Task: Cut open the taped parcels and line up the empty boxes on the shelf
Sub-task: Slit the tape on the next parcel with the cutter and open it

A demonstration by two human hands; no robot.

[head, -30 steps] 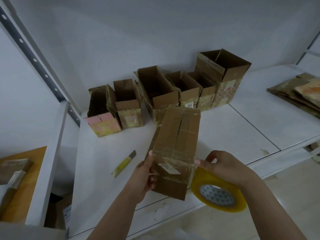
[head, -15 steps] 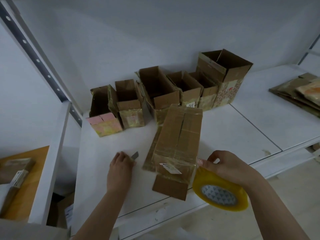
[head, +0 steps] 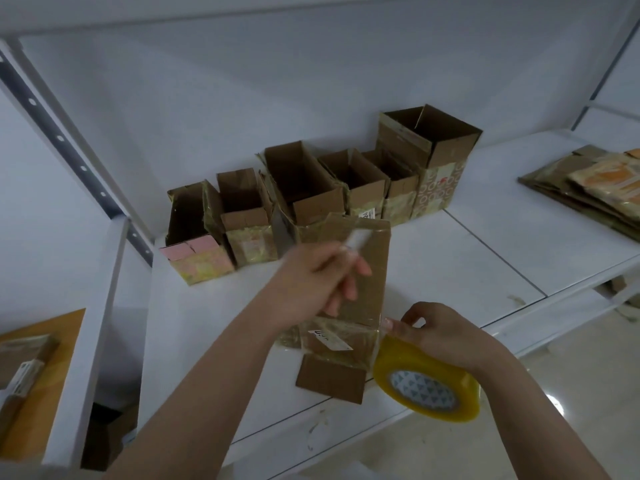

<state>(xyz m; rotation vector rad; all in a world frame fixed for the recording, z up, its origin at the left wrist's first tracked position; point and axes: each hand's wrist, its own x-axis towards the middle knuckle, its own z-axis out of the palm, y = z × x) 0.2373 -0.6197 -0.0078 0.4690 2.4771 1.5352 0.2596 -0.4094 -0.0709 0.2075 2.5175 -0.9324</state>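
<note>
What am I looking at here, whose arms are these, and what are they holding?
No machine here: a person wears a camera on the head, so you see their own arms from above. The left hand grips a blurred box cutter over a taped parcel lying on the white shelf. The right hand holds a roll of yellowish tape at the parcel's near corner. Behind stands a row of opened empty boxes, and flattened cardboard lies to the right.
</note>
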